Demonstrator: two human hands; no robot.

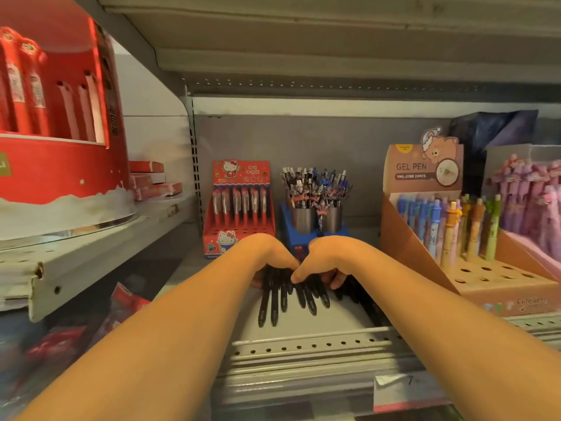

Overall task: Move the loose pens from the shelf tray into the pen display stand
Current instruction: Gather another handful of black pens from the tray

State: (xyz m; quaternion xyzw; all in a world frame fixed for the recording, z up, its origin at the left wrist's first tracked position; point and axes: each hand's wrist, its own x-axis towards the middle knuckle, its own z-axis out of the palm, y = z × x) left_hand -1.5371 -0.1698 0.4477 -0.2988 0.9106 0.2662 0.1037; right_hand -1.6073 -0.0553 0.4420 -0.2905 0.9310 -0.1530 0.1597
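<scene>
Several loose black pens (pixel 285 299) lie fanned out on a white shelf tray (pixel 331 322), tips pointing toward me. My left hand (pixel 267 256) and my right hand (pixel 326 258) sit side by side over the far ends of the pens, fingers curled down onto them. The left hand grips a bunch of pens; the right hand's fingers close round others. Just behind the hands stands a blue pen display stand (pixel 315 229) with two metal cups full of patterned pens. The pens' far ends are hidden under my hands.
A red cartoon-cat pen box (pixel 239 208) stands left of the blue stand. A brown "GEL PEN" display box (pixel 449 232) rises close on the right, with a purple pen box (pixel 531 202) beyond. A big red drum display (pixel 57 123) fills the left shelf. A perforated shelf edge (pixel 303 350) runs in front.
</scene>
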